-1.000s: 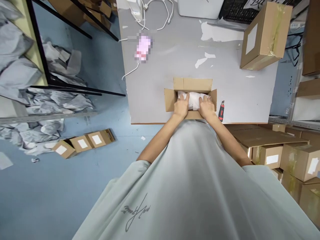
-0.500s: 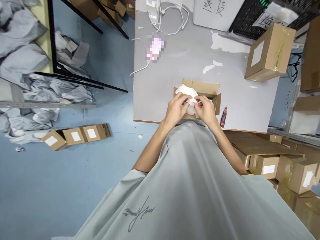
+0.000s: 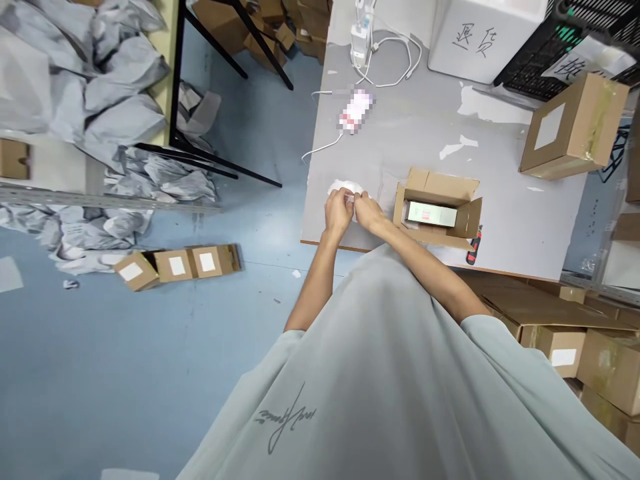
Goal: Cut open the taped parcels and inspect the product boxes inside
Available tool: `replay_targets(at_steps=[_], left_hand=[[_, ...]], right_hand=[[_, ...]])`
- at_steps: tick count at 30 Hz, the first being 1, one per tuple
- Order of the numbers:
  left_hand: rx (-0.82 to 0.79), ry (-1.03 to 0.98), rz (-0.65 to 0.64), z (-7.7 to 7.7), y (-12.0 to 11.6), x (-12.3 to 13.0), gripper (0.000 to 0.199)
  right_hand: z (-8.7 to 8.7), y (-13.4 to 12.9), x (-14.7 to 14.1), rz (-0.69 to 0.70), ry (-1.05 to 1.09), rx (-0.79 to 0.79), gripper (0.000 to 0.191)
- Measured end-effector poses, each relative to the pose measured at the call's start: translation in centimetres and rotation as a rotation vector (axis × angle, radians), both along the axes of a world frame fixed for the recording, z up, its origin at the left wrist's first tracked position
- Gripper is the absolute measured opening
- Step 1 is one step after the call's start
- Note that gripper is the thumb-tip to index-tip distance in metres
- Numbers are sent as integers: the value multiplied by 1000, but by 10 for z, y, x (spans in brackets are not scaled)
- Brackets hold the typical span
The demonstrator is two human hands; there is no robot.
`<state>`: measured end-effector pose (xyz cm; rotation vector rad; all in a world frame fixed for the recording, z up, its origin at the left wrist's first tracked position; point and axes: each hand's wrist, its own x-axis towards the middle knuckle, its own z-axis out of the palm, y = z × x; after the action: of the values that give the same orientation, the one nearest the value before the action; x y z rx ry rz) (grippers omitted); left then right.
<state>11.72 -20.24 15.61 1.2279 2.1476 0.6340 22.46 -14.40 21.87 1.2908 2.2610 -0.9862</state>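
Observation:
A crumpled white piece of what looks like paper or thin plastic point(image 3: 345, 186) is pinched between the fingers of my left hand point(image 3: 339, 212) and my right hand point(image 3: 369, 212), above the table's front left part. My hands almost touch. To their right stands an open cardboard box point(image 3: 443, 181) with its flaps spread. Inside it lies a slim pale green and white box point(image 3: 431, 215) with small print. A red and black utility knife point(image 3: 474, 248) lies beside the cardboard box's right end, partly hidden by a flap.
On the grey table point(image 3: 395, 133) lie a blurred-out device point(image 3: 356, 110) and a white charger with cables point(image 3: 361, 43). A white bin point(image 3: 483, 40), a black crate point(image 3: 565, 43) and a taped carton point(image 3: 575, 127) stand at the back right. Grey parcels point(image 3: 120, 107) fill the left shelf.
Both hands have moved left with the crumpled white piece, from over the cardboard box to the table beside it. The slim box inside now shows. The camera view has shifted left.

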Motion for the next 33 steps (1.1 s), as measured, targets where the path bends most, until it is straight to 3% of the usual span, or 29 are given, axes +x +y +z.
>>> replay_targets(at_steps=[3, 6, 9, 12, 14, 16, 18, 21, 27, 33], left_hand=[[-150, -66, -75, -16, 11, -3, 37], [-205, -109, -166, -11, 17, -8, 56], [-50, -102, -209, 15, 20, -1, 68], [183, -142, -275, 51, 28, 33, 59], [235, -170, -432, 68, 36, 70, 54], [149, -125, -649, 72, 47, 113, 56], [-60, 10, -820, 63, 58, 153, 65], [-341, 217, -892, 42, 74, 193, 71], [-427, 320, -849, 19, 91, 212, 55], [-410, 328, -849, 24, 93, 204, 59]], right_hand=[[10, -11, 2, 21, -67, -31, 53], [35, -30, 34, 11, 57, -5, 48], [66, -38, 97, -105, 371, 116, 39], [80, -23, 170, -272, 316, 251, 35], [72, -3, 208, -317, 81, 255, 37], [54, 18, 231, -298, -174, 190, 46], [31, 35, 239, -248, -370, 117, 54], [2, 48, 235, -188, -496, 93, 54], [-25, 51, 233, -126, -424, 160, 56], [-18, 48, 237, -78, -342, 230, 50]])
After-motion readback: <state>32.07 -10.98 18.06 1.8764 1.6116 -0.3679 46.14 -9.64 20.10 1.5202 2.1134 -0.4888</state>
